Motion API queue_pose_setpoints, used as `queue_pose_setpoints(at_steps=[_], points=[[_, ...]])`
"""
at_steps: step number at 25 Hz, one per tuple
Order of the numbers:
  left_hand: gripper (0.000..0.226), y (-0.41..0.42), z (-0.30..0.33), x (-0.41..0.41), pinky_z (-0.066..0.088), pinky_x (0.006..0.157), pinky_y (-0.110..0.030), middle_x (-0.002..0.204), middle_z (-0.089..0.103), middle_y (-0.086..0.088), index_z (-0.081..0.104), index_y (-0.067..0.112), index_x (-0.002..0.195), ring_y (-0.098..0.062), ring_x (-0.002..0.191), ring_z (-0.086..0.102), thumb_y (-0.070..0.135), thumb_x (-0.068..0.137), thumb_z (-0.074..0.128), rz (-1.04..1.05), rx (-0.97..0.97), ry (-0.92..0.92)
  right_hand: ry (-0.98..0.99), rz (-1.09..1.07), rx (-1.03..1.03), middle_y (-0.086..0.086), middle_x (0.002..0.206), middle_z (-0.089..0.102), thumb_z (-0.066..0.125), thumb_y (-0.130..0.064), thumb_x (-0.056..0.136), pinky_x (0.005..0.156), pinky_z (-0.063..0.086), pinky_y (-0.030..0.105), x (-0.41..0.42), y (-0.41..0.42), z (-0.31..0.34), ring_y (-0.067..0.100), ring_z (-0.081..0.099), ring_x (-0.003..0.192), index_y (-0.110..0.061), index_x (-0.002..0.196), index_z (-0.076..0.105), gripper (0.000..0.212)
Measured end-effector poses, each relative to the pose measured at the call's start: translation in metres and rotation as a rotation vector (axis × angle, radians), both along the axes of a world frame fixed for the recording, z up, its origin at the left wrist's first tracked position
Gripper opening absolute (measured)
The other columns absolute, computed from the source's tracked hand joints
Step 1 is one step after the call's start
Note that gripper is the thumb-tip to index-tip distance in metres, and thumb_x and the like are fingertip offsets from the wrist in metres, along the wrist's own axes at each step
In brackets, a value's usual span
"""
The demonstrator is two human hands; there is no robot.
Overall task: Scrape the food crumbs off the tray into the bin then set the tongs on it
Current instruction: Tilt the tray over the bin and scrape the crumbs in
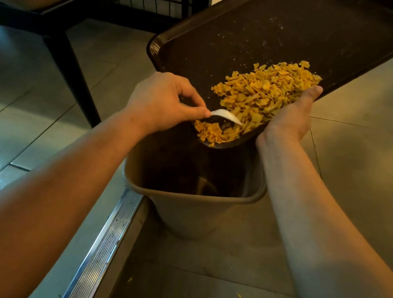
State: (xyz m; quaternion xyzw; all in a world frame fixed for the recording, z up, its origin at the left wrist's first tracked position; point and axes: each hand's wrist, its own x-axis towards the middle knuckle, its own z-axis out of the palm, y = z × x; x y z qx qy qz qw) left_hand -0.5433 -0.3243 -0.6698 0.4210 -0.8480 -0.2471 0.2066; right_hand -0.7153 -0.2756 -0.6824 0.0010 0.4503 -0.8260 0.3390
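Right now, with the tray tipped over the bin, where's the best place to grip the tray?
Probably the long right rim of the tray, from its right side near the low corner, where the right hand grips: the crumbs slide to that corner, above the bin.

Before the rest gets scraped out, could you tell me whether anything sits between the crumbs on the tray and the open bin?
Nothing visible does: the crumbs lie at the tilted tray's low corner, right above the bin's open mouth.
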Motion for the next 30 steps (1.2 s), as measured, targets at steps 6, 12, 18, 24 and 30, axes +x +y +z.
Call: queue_pose_setpoints(at_steps=[6,12,18,24,30], points=[[0.006,-0.001,-0.003,-0.001,0.043,0.066,-0.029,0.077,0.057,0.017,0.063,0.041,0.078,0.001,0.064,0.046,0.041,0.078,0.069,0.139,-0.082,0.19,0.019,0.004,-0.009,0.006,0.106,0.07,0.046,-0.048,0.096,0.092,0.053,0.043,0.0,-0.001,-0.002,0.023,0.067,0.099,-0.02,0.09,0.062,0.033],[0.006,-0.002,0.0,0.008,0.045,0.075,-0.029,0.083,0.06,0.016,0.063,0.039,0.076,-0.001,0.079,0.052,0.037,0.078,0.069,0.053,0.045,0.045,0.032,-0.008,0.01,0.006,0.111,0.069,0.047,-0.048,0.095,0.095,0.051,0.042,-0.002,-0.002,-0.004,0.023,0.065,0.102,-0.014,0.109,0.065,0.041],[0.006,-0.006,-0.005,0.014,0.045,0.085,-0.029,0.099,0.06,0.013,0.063,0.036,0.09,-0.005,0.089,0.054,0.032,0.087,0.06,0.195,0.038,0.127,0.033,0.005,0.012,0.006,0.112,0.068,0.048,-0.051,0.093,0.096,0.05,0.043,-0.003,-0.006,-0.006,0.024,0.065,0.103,-0.017,0.107,0.064,0.041],[0.007,0.0,0.005,0.01,0.042,0.073,-0.016,0.083,0.061,0.018,0.064,0.038,0.083,0.004,0.078,0.054,0.032,0.082,0.065,-0.026,0.065,-0.004,-0.004,0.005,-0.023,0.008,0.106,0.071,0.047,-0.049,0.095,0.09,0.054,0.044,-0.004,-0.005,-0.005,0.025,0.068,0.096,-0.019,0.091,0.064,0.035],[0.006,-0.003,0.007,0.015,0.048,0.083,-0.036,0.094,0.064,0.01,0.062,0.041,0.076,-0.009,0.094,0.057,0.039,0.078,0.068,0.072,0.05,0.0,0.01,-0.006,-0.027,0.005,0.102,0.07,0.047,-0.046,0.096,0.088,0.055,0.038,-0.002,-0.003,-0.005,0.023,0.067,0.097,-0.017,0.096,0.064,0.034]])
